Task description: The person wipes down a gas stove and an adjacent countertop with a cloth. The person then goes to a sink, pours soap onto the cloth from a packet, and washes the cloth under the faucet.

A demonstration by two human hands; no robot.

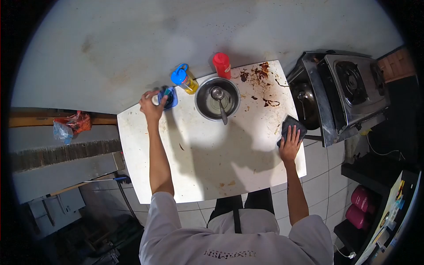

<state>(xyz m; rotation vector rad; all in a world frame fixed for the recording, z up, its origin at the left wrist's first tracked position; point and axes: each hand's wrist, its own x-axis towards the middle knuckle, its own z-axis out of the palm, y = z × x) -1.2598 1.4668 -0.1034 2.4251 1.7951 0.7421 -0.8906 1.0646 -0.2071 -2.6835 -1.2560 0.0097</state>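
My left hand point(152, 106) reaches to the table's back left edge. Its fingers curl around a small round white item point(155, 100), whose kind I cannot make out. Against the thumb side stands a small blue tub point(173, 100) with something dark inside. On the right edge of the table, my right hand point(290, 145) lies flat on a folded dark cloth point(289, 123), fingers slightly apart. A metal bowl point(199, 107) stands between the hands toward the back, with a metal ladle point(217, 92) resting in it, handle over the near rim.
Behind the bowl are a yellow bottle with a blue lid point(184, 79) and a red bottle point(221, 65). Dark brown stains point(264, 70) mark the back right of the white table point(212, 172). A stove point(353, 92) stands to the right, a wall point(132, 53) behind.
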